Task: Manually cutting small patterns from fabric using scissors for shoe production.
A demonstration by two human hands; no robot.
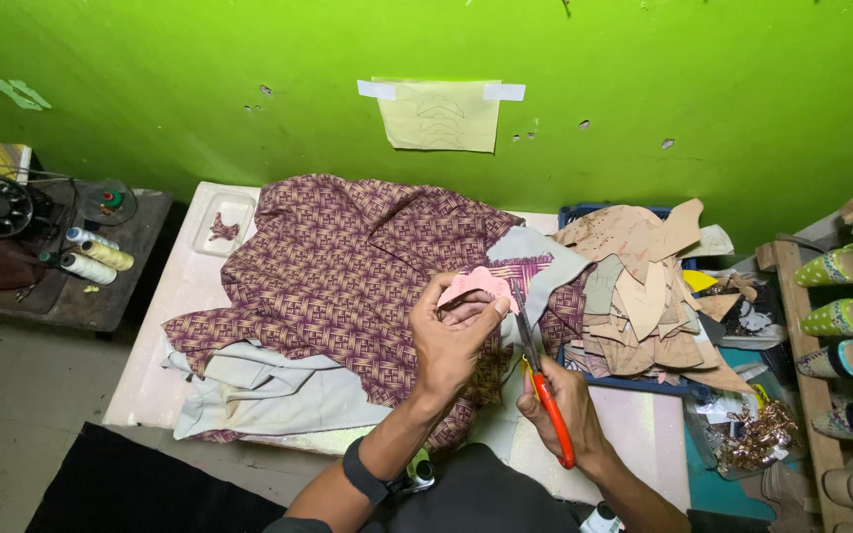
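1. The step in hand looked like trimming: the left hand point(451, 341) pinched a small pink scalloped fabric piece point(476, 284) between thumb and fingertips, grip clamped on its lower edge.
2. The right hand point(560, 405) was closed around the orange-handled scissors point(540, 370), blades pointing toward twelve o'clock and meeting the pink piece at its three o'clock edge.
3. The next cut would probably call for turning the piece so the blades follow its curved outline.
4. The piece hung above the purple woven-patterned cloth point(338, 266) on the pale surface point(155, 380); a stack of tan card patterns point(644, 296) lay at three o'clock.
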